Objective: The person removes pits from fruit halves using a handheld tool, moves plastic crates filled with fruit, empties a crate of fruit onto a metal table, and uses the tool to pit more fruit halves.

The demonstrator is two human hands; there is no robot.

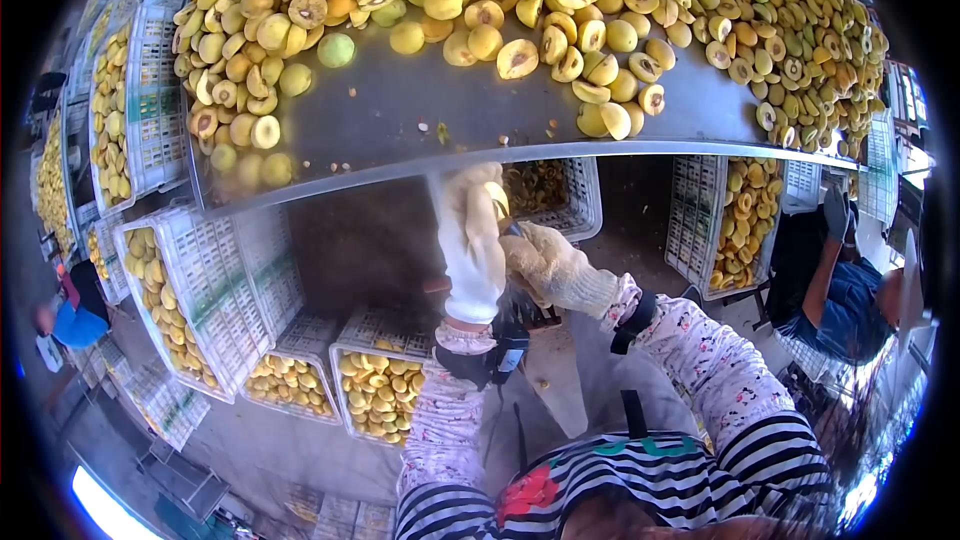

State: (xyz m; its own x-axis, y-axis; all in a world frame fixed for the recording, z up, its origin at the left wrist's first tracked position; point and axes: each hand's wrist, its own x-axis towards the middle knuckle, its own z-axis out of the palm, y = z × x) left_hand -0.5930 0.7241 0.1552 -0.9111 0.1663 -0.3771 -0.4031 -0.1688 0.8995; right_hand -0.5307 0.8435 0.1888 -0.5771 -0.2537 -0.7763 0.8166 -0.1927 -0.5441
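Observation:
My left hand (468, 240), in a white glove, is closed around a yellow peach half (496, 196) just in front of the metal table's edge. Close beside it, my right hand (550, 262) wears a cream knitted glove, its fingers wrapped round a small dark-handled tool (512, 229). The tool's tip is at the fruit, mostly hidden by the fingers. Beyond both hands, a heap of halved yellow peaches (483, 42) covers the back of the metal table (400, 125); some halves show brown pit cavities.
Below the table edge stands a white crate (582, 202) with dark scraps. Crates of peach halves stand at left (205, 285), at lower left (385, 395) and at right (695, 220). A co-worker (850, 300) sits at right; another person (80, 310) is far left.

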